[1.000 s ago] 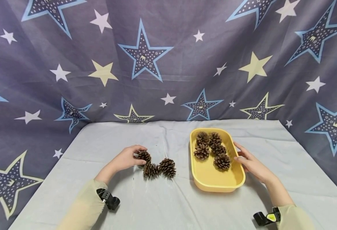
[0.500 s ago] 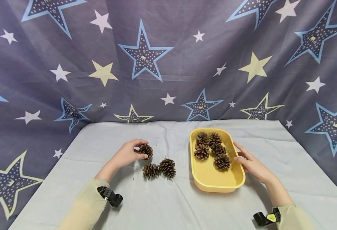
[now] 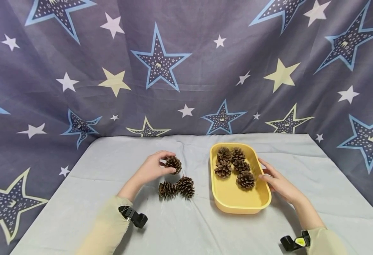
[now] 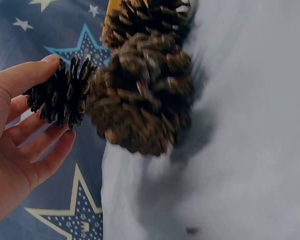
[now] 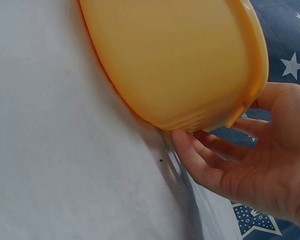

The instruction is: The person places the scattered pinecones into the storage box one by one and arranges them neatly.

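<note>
I'm holding a pinecone (image 3: 173, 164) in my left hand (image 3: 151, 169), pinching it between thumb and fingers (image 4: 25, 80), and it's lifted clear of the table (image 3: 180, 226), up above the two loose cones (image 3: 177, 187) that are sitting side by side on the cloth. In the left wrist view those two look big and a bit blurry right next to the one I'm gripping, but they aren't touching it as far as I can tell.

My right hand (image 3: 277, 182) is resting against the right side of the yellow tray (image 3: 237, 205), with my fingers (image 5: 200, 160) loosely spread and only slightly bent, tips touching the outside wall down by the base. It's more of a steadying touch than a grab, nothing is curled around the rim. The tray is sitting flat on the table just right of the loose cones, and there are five cones (image 3: 234, 164) bunched up in its far half, while the near half is bare yellow.

Behind all this the star curtain (image 3: 158, 60) is hanging as a backdrop.
</note>
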Demonstrator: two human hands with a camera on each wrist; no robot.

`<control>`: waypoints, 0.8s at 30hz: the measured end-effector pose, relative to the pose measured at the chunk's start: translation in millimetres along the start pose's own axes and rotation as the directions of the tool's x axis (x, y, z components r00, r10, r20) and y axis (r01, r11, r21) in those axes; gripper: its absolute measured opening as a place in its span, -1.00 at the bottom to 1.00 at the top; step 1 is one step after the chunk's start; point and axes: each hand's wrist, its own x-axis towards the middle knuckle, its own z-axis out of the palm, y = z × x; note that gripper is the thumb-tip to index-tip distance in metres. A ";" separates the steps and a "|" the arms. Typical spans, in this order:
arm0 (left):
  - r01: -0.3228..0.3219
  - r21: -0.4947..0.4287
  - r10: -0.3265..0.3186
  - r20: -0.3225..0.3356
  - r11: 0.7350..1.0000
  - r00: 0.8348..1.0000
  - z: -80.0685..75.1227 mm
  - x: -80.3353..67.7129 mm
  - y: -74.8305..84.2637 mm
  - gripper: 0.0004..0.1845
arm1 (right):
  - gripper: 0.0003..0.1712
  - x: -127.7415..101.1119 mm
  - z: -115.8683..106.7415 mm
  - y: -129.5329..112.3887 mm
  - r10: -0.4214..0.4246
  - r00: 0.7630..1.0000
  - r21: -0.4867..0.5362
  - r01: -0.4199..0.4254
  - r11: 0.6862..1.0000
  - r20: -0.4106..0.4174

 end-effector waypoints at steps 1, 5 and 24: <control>-0.008 -0.005 0.008 0.000 1.000 1.000 1.4 1.2 1.7 -0.44 | -0.22 0.0 -0.2 0.1 0.000 1.000 -0.001 0.000 1.000 -0.001; -0.039 -0.025 0.039 0.000 0.999 0.999 8.1 6.5 8.6 -0.43 | -0.22 0.1 -0.8 0.5 -0.002 1.000 0.001 0.002 1.000 -0.001; -0.120 0.001 0.120 0.076 0.993 0.990 45.4 30.2 52.3 -0.44 | -0.21 0.1 0.0 -1.1 -0.001 1.000 0.003 0.001 1.000 -0.001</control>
